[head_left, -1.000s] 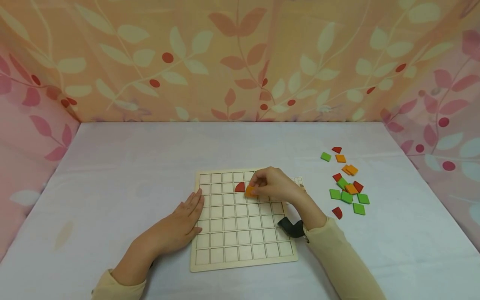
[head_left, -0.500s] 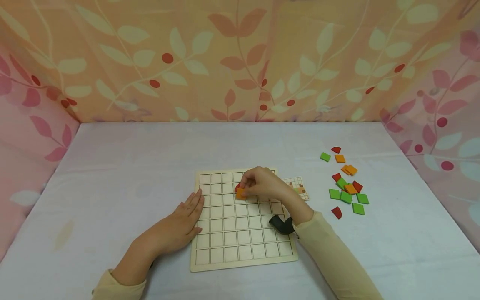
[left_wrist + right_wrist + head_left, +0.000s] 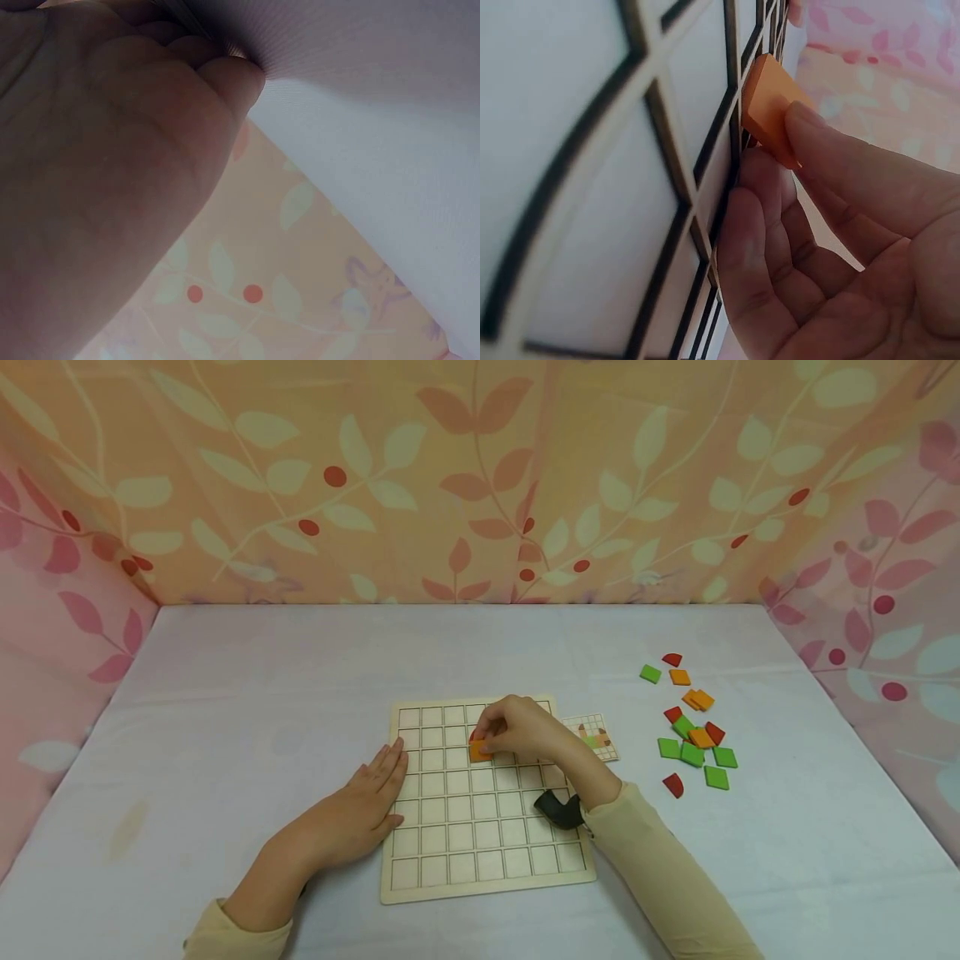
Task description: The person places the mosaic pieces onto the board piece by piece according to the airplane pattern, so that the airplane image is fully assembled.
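Observation:
A pale wooden grid board (image 3: 487, 887) lies on the white cloth. At its left edge my left hand (image 3: 356, 810) rests with straight fingers, fingertips on the rim. My right hand (image 3: 519, 728) is over the upper middle of the board and pinches an orange square tile (image 3: 478, 752) between thumb and fingers. In the right wrist view the orange tile (image 3: 767, 105) stands tilted, one edge right at the grid lines. A red quarter-round piece (image 3: 472, 737) peeks out just behind it, mostly hidden by the fingers. The left wrist view shows only the palm side of the left hand (image 3: 127, 150) and cloth.
Right of the board lie several loose green tiles (image 3: 717, 778), orange tiles (image 3: 680, 677) and red quarter-round pieces (image 3: 673, 785), some overlapping. A small printed grid card (image 3: 606, 743) sits beside the board's right edge, partly behind the right wrist. Patterned curtains surround the table.
My right hand has moved left with the orange tile, from right of the red piece to the spot just in front of it. More of the card shows. The left hand has stayed put.

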Tool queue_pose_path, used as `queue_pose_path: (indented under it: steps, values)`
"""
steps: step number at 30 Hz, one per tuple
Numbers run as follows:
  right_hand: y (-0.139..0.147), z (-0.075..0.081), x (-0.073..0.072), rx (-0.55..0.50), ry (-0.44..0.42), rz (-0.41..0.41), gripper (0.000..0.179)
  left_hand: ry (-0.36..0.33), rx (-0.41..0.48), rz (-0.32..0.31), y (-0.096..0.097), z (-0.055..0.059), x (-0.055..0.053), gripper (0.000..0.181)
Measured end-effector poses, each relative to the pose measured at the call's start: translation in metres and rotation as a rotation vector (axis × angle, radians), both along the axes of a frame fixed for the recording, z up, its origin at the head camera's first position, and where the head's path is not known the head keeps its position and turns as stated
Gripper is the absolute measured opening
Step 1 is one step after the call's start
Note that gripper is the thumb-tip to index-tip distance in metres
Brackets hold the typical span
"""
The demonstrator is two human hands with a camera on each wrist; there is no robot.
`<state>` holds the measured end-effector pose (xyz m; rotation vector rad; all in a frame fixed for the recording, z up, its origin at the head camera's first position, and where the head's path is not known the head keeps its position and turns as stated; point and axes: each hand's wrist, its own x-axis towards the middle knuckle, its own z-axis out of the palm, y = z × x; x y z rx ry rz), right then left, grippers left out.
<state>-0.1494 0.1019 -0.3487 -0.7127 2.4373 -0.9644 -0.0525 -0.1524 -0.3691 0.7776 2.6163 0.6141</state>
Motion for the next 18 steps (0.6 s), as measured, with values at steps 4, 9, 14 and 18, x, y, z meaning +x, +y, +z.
queue_pose_path:
  steps: [4, 9, 14, 18]
  values:
    - [0.0001, -0.0003, 0.0001, 0.008, 0.005, -0.003, 0.006, 0.000, 0.000, 0.000, 0.0001, 0.0004, 0.0003, 0.067]
    - [0.0002, -0.0003, 0.0009, 0.004, -0.002, -0.002, 0.006, 0.002, 0.001, -0.001, 0.0001, 0.0013, 0.0006, 0.067]
    - [-0.0001, -0.0010, 0.0009, 0.005, -0.004, -0.007, 0.006, 0.005, -0.001, -0.002, 0.0001, 0.0011, 0.0005, 0.067]
    - [-0.0004, -0.0013, 0.0008, 0.021, 0.003, -0.014, 0.005, 0.003, 0.001, -0.001, 0.0001, 0.0004, 0.0002, 0.068]
